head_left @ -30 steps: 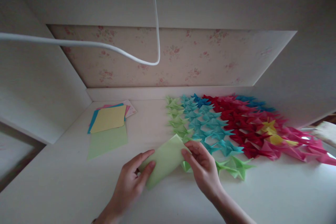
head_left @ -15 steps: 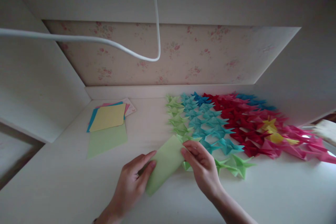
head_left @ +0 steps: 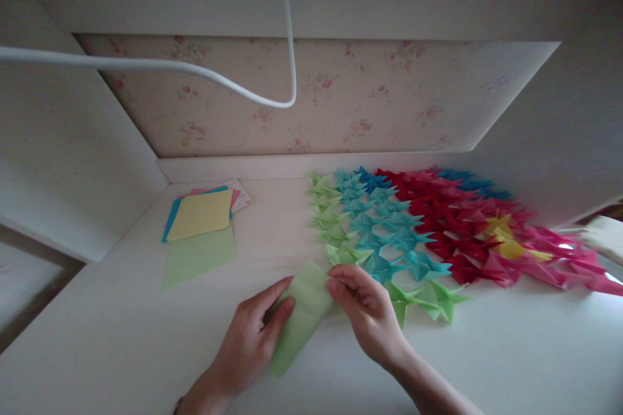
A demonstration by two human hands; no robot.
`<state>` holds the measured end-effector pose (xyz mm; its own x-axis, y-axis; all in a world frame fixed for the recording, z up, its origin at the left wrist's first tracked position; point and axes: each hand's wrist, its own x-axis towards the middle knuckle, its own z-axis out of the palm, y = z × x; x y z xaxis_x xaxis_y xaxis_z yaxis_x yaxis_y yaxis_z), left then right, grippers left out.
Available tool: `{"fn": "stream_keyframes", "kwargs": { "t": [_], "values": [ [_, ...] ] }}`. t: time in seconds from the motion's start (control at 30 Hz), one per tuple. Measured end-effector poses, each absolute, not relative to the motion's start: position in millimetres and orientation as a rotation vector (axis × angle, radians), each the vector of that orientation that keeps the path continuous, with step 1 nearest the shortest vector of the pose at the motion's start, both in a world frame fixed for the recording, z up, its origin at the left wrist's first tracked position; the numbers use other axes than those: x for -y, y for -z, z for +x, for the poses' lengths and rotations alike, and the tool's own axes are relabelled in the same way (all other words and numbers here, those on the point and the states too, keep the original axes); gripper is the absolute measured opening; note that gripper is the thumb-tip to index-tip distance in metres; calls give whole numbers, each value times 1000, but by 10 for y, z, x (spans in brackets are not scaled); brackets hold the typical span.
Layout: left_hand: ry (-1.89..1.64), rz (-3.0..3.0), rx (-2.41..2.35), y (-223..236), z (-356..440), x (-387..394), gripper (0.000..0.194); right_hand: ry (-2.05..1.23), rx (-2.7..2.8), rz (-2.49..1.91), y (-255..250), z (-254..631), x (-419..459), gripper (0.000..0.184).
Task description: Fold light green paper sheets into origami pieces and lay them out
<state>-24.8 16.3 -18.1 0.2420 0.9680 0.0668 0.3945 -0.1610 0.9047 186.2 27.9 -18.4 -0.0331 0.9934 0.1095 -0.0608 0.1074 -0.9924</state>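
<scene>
A light green sheet of origami paper [head_left: 304, 318], folded into a long rectangle, is held slantwise above the white table. My left hand [head_left: 257, 331] pinches its left long edge between thumb and fingers. At the upper right edge, my right hand [head_left: 367, 308] grips the same paper with thumb and forefinger, its other fingers curled. Just beyond and to the right of my right hand lie folded green paper cranes [head_left: 440, 301]. The fingertips partly cover the paper's edges.
Rows of paper cranes, light green [head_left: 331, 214], turquoise [head_left: 389, 227], red [head_left: 438, 227] and pink [head_left: 516, 266], with some blue and yellow, spread over the right side. Loose paper squares, yellow [head_left: 202, 215] on top, lie at the left. A white cable [head_left: 195, 68] hangs in front.
The green paper has moved slightly down and looks narrower and more upright. My left hand has shifted a little right, my right hand slightly left. Both keep their hold.
</scene>
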Motion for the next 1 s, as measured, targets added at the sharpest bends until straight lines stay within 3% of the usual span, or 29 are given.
{"fn": "stream_keyframes", "kwargs": {
  "t": [0.43,0.73,1.0],
  "values": [
    [-960,1886,-1316,204,-219,-152,38,-1107,1250,-1116,249,1854,-302,15],
    [-1029,1829,-1334,192,-230,-130,40,-1346,914,-1017,143,1760,-307,35],
    [-1047,1789,-1318,191,-181,-89,40,-1268,857,-1098,154,1750,-288,40]
  ]
}}
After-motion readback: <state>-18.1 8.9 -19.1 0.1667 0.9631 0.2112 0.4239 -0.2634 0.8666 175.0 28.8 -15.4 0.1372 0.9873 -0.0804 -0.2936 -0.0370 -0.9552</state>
